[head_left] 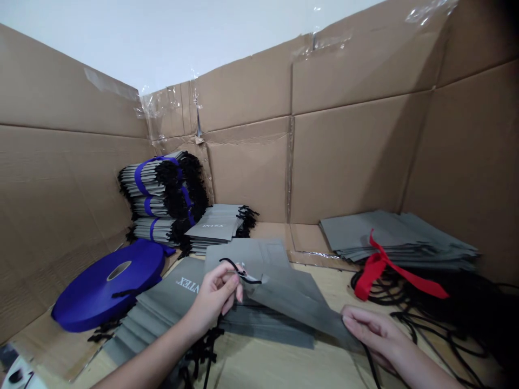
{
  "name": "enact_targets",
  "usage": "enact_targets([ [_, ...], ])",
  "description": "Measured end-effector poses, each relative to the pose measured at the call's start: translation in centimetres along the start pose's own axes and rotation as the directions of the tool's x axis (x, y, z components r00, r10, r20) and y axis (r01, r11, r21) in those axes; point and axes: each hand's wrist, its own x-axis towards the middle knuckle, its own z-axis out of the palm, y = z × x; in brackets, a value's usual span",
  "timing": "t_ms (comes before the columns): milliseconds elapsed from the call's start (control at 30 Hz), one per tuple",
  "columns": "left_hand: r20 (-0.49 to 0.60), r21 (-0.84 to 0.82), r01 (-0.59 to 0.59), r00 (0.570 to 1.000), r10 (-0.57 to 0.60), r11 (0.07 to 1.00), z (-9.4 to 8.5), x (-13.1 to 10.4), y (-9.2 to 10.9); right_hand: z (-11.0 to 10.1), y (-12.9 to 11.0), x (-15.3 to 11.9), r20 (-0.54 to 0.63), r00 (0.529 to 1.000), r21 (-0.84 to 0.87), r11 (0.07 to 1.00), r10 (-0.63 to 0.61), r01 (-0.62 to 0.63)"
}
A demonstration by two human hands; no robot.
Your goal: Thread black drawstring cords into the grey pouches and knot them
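In the head view, a pale, smooth work surface (251, 370) stands inside creased brown cardboard walls (247, 167), their seams crossed by shiny clear tape. The held grey piece (300, 302) is thin, matte and flexible, a long flat shape that sags and folds a little along its length. A thin, round black cord (229, 263) curves out at its left end.

The left hand (219, 294) pinches that end beside the cord, between thumb and bent fingers. The right hand (373, 332) pinches the opposite end between thumb and fingers. The held grey piece therefore spans the space between the two grips, slanting down to the right, above a flat grey stack (267, 327) in the middle of the surface.

Towards the left edge lie a fanned grey pile (148, 313) with white lettering and a wide, disc-shaped roll of blue webbing (107, 286) with a pale core. By the far left corner, grey bundles (152, 205) with frizzy black ends are banded in blue; a small INTEX stack (214, 229) sits just beside them. By the far right corner is a broad grey stack (389, 237). In front of it, a red ribbon (377, 267) lies over tangled black cords (450, 319).
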Motion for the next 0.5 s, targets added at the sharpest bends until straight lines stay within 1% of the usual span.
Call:
enact_targets([
  [133, -0.017, 0.002, -0.008, 1.000, 0.008, 1.000, 0.05, -0.08, -0.19, -0.02, -0.28, -0.12, 0.023, 0.995, 0.101, 0.990, 0.097, -0.099],
  [233, -0.010, 0.020, -0.018, 1.000, 0.018, 1.000, -0.03, -0.15, -0.25, -0.04, -0.17, -0.08, 0.061, 0.991, 0.113, 0.985, 0.120, -0.127],
  [367, -0.012, 0.081, -0.063, 0.998, 0.064, 0.995, -0.32, -0.32, -0.40, -0.07, 0.03, -0.02, 0.101, 0.980, 0.125, 0.976, 0.169, -0.181],
  [500, -0.071, 0.150, -0.097, 0.992, 0.109, 0.984, -0.80, -0.59, -0.79, -0.09, -0.51, -0.31, 0.140, 0.953, 0.151, 0.946, 0.269, -0.289],
])
